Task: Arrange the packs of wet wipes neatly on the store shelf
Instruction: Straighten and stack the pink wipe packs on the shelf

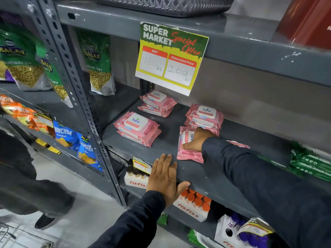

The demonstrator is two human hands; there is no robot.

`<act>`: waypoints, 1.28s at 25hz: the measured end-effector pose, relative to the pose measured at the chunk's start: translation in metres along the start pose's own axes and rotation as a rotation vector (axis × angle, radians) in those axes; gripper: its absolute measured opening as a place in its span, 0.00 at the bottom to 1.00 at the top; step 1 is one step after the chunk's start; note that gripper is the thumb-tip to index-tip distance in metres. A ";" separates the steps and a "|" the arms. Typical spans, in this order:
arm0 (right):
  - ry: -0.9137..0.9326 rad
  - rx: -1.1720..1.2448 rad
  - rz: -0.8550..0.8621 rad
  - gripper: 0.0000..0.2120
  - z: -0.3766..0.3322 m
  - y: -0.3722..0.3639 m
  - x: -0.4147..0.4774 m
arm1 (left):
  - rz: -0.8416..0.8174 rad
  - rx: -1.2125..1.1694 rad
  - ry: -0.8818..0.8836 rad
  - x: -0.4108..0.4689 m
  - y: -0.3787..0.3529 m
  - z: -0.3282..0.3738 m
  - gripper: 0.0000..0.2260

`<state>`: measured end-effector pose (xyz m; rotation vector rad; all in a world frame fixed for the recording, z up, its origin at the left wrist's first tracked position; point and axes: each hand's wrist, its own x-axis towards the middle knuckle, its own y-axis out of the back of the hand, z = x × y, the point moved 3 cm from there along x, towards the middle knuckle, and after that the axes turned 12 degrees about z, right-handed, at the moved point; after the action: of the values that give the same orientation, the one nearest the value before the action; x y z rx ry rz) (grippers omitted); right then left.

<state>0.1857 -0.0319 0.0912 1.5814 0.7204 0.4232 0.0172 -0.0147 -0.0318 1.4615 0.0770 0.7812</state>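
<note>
Four heaps of pink wipes packs sat on the grey shelf (206, 169) in front of you. At the back left, the rear stack (157, 102) lay beneath the hanging price sign (171, 58). Nearer the front left, the left stack (138, 128) was two packs high. To the right, the right stack (205, 117) stood close to the shelf's back wall. Just in front of that one, a front pack (188, 153) lay turned so its label ran sideways, and your right hand (197, 140) lay on top of it, palm down, thumb along its near side and fingers reaching toward the right stack; the grip looked like pressing flat rather than a closed clench, though the fingertips were hidden behind the hand. Another bit of pink packet (239, 144) showed behind your sleeve. Your left hand (163, 178) rested open on the front edge of the shelf, fingers spread flat, thumb hooked under the lip, grasping nothing. Green packs (310, 161) lay at the far right of the same shelf. Below it stood boxes of orange-capped bottles (194, 204), and snack bags (97, 63) hung in the bay to the left
</note>
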 end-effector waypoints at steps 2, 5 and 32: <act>0.032 0.010 -0.020 0.33 -0.001 -0.001 0.000 | 0.009 -0.004 -0.003 0.000 0.001 0.000 0.36; 0.124 -0.032 -0.081 0.33 -0.002 -0.001 -0.005 | 0.011 -0.004 -0.003 0.000 0.004 0.001 0.36; 0.126 0.192 0.156 0.36 0.055 0.020 0.002 | 0.012 0.015 -0.008 0.001 0.002 0.001 0.36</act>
<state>0.2263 -0.0720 0.1024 1.8111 0.7542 0.5868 0.0171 -0.0149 -0.0295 1.4801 0.0679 0.7858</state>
